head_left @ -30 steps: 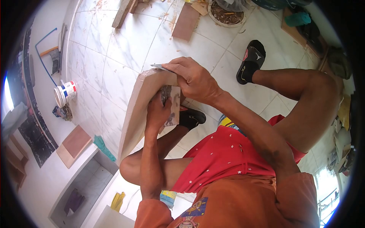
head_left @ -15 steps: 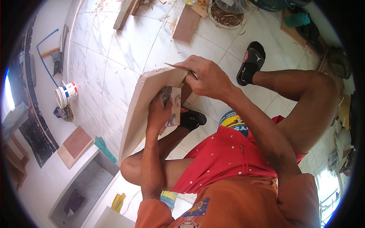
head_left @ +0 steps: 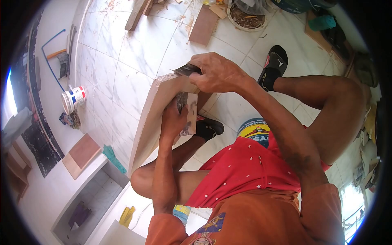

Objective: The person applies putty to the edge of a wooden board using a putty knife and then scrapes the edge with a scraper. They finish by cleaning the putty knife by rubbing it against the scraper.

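My right hand [head_left: 218, 71] is closed around a dark flat scraper blade [head_left: 188, 69], whose edge touches the upper corner of a pale wooden panel [head_left: 153, 118]. The panel stands on edge, tilted, beside my bent knee. My left hand [head_left: 174, 116] grips a small flat board smeared with dark and pale patches [head_left: 190, 118], held against the panel's inner face. Pale, rough material shows along the panel's top edge.
A paint bucket [head_left: 254, 130] stands between my legs. On the tiled floor lie a brown board [head_left: 203, 25], a wooden beam [head_left: 136, 15] and a basin of debris [head_left: 247, 17]. A white bucket [head_left: 74, 99] is at the left.
The blade has turned so that its flat face shows, and my right hand has shifted slightly up. The whole view has moved a little, while my left hand keeps its hold.
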Demonstrator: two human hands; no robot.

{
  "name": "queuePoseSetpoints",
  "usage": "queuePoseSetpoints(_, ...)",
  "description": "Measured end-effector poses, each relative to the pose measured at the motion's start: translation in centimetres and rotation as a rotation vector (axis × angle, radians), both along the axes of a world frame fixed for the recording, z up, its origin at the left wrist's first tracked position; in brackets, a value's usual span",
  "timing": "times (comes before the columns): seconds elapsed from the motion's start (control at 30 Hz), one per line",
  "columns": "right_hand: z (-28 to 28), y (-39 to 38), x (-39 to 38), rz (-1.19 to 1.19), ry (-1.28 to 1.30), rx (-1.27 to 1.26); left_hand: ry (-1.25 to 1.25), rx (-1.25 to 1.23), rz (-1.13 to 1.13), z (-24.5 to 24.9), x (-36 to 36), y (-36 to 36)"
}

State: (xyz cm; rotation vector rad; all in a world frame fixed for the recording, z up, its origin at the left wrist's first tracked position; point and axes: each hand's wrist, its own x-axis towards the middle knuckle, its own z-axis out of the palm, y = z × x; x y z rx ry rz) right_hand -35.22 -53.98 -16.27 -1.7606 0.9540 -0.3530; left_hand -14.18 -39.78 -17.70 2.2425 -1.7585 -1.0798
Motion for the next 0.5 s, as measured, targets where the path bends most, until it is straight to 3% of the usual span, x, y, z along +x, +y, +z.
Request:
queuePoseSetpoints(0.23, 1.3, -0.4, -0.5, 0.019, -0.167, -0.081, -0.012, 0.019, -0.003, 0.0, 0.0, 0.1)
queuePoseSetpoints(0.5, 2.1, -0.2, -1.7, 0.025, -0.277, -0.002, 0.012, -0.017, 0.008, -0.2, 0.0, 0.1)
